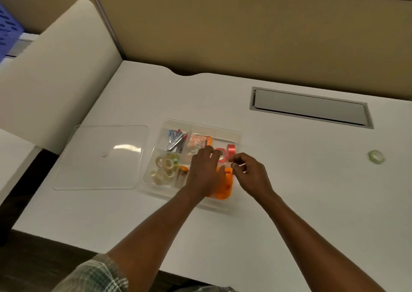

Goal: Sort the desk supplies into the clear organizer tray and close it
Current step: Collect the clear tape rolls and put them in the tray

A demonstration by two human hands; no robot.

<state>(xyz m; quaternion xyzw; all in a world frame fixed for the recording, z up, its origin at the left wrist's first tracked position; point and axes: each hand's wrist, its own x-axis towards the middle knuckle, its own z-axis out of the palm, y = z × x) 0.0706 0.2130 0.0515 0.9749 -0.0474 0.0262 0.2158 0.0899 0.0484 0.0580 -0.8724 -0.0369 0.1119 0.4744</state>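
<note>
Over the tray (236, 135), both hands (225, 173).

Clear tray (236, 135) holds orange dispenser (225, 184), pink ribbon (230, 150); white desk (289, 180); plaid sleeve (100, 276).

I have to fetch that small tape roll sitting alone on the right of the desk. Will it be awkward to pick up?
Probably not. The small tape roll looks thin and see-through, so likely light. It lies flat on the desk, so it should stay put, though a nudge might slide it on the smooth top. Tipped on edge, it could roll.
</note>
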